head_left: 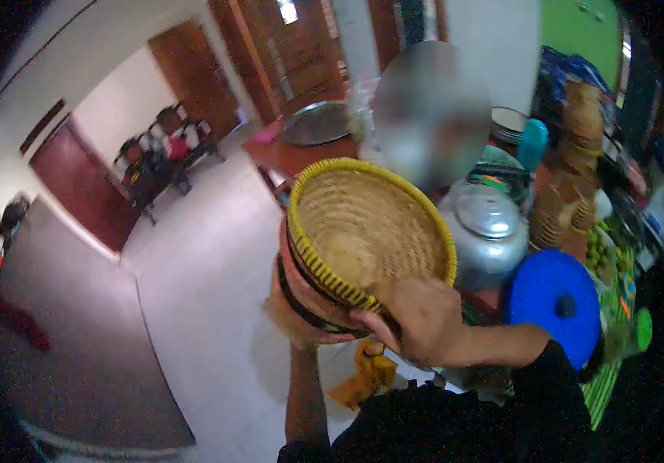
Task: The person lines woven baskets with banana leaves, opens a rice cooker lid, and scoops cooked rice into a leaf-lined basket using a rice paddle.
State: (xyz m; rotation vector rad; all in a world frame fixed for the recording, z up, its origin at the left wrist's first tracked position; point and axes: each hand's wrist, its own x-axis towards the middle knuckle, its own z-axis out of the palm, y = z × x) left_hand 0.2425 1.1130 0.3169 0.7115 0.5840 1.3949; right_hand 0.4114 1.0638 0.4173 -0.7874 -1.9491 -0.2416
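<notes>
A woven basket with a yellow-bound rim is held up at the centre, tilted so that its inside shows. It looks bare inside apart from a yellowish patch low down. My right hand grips the near right part of the rim. Under the basket, my left hand is wrapped around its lower left side, where dark and reddish bands show; most of its fingers are hidden. Just right of the basket stands a silver lidded pot.
A blue lid lies right of the pot. Behind are a round metal tray, stacked plates and a teal container. Green fruit and more woven baskets sit at right. A chair stands far left.
</notes>
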